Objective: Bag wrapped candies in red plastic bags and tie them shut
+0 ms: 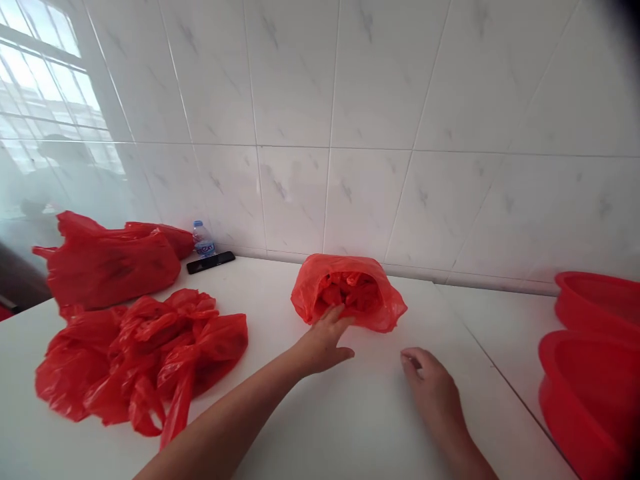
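A red plastic bag (305,283) lies on the white table near the tiled wall, its mouth turned toward me. Crumpled red plastic (350,291) fills its inside. My left hand (326,341) reaches to the lower lip of that mouth, fingers stretched out and thumb spread away; the fingertips overlap the opening. To the right and nearer to me, my right hand (433,390) hovers over or rests on the table, apart from the bag. Its fingers are curled in against the thumb, and nothing shows in them.
At left lies a heap of crumpled red plastic bags (150,353). Behind it stand fuller red bags (115,267), a small water bottle (203,239) and a black phone (211,262). Two red basins (563,373) are at the right. A seam crosses the white tabletop (350,420).
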Available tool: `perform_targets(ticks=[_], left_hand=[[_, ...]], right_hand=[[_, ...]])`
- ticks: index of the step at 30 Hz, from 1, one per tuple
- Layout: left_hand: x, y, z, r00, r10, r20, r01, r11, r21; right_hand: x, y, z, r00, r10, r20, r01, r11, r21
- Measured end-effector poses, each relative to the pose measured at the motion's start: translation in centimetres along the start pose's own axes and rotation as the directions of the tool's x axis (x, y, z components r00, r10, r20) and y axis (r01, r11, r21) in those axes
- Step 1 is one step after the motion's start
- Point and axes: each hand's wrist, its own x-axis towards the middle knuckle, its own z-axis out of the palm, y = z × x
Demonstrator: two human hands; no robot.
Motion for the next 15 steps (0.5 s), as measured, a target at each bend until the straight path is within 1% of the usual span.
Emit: perform_targets(ticks=[2,4,6,8,9,11,13,14,15], left_hand=[[1.6,-1.0,2.2,0.994,-0.072,-0.082,0.074,0.997,0.017],[2.7,-2.0,4.1,0.984,-0.112,-0.137,0.116,0.993,0.023],[3.2,-2.6,5.3,0.98,-0.109,-0.168,0.116,0.993,0.029],[3.2,-2.9,5.9,0.978,-0.084,-0.193,0.093,0.995,0.038],[3.2,-2.9,6.0,0.976,-0.067,-0.206,0.078,0.996,0.044],[3.0,-2.9,5.9,0.972,-0.04,-0.234,0.055,0.997,0.058],[2.8,-2.7,5.5,0.965,-0.018,-0.263,0.038,0.997,0.074],[2.7,-2.6,5.3,0.961,-0.01,-0.277,0.034,0.996,0.082],[2.7,-2.6,5.1,0.955,-0.001,-0.295,0.029,0.995,0.093]], right_hand=[[-0.8,-1.0,0.9,0.983,-0.179,-0.046,0.179,0.984,-0.015],[-1.6,-2.2,2.2,0.939,-0.34,-0.046,0.339,0.941,-0.024],[-2.0,-3.5,3.8,0.886,-0.463,-0.024,0.463,0.886,-0.025],[-1.5,-4.8,5.5,0.849,-0.528,-0.011,0.528,0.849,-0.034],[-0.8,-5.4,6.3,0.847,-0.531,-0.017,0.53,0.847,-0.04],[1.1,-6.4,7.8,0.878,-0.473,-0.071,0.472,0.881,-0.035],[3.7,-6.8,8.8,0.919,-0.353,-0.175,0.362,0.932,0.02],[4.9,-6.8,9.1,0.936,-0.274,-0.222,0.297,0.952,0.079],[6.1,-6.7,9.3,0.95,-0.2,-0.24,0.24,0.959,0.15]])
